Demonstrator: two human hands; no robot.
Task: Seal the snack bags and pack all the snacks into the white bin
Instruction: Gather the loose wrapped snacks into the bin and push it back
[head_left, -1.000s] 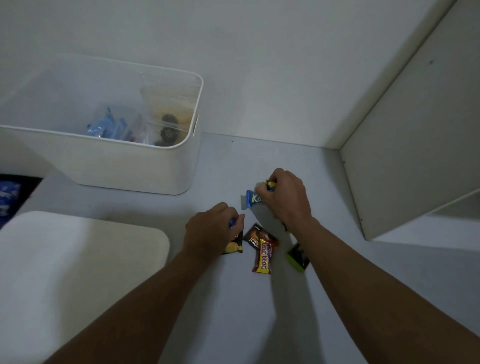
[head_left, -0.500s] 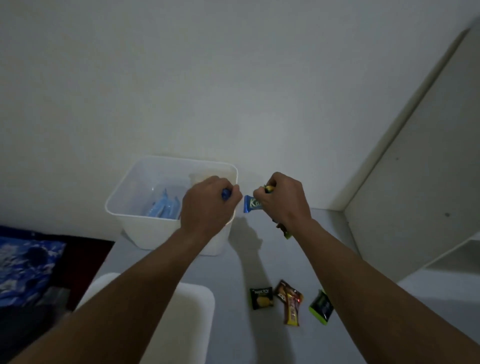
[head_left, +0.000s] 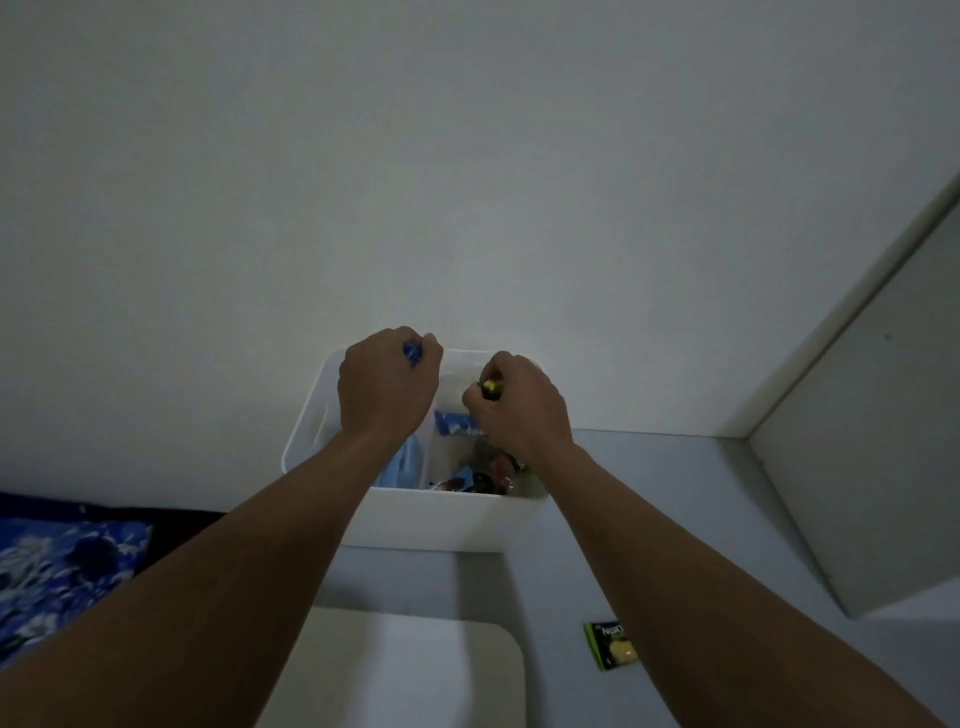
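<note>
Wall (head_left: 467, 156), plain and pale, fills the upper half of the view. Below it runs the grey worktop (head_left: 649, 493), with a pale side panel (head_left: 872, 467) standing on it at 3 o'clock. A blue patterned cloth (head_left: 62, 561) lies off the worktop's edge at 8 o'clock. A flat cream board (head_left: 405, 670) rests on the worktop at 6 o'clock.

The white bin (head_left: 436, 519) stands against the wall just beyond the board, open at the top. Inside it, pale blue packets (head_left: 402, 462) lie on the 9 o'clock side and dark red wrappers (head_left: 483, 475) toward 4 o'clock.

Both hands hang over the bin's mouth. The left hand (head_left: 387, 384) is above its 10 o'clock corner, fingers curled tight round a small blue wrapper (head_left: 413, 353) that peeks out at the knuckles. The right hand (head_left: 519, 405) is above the 2 o'clock corner, fingers clamped on a yellow-tipped wrapper (head_left: 491, 387). A blue packet (head_left: 454, 423) sticks out from under this fist at 8 o'clock, above the bin's inside.

One green packet (head_left: 612, 646) lies flat on the worktop at 4 o'clock from the bin, just beside the right forearm and partly hidden by it
</note>
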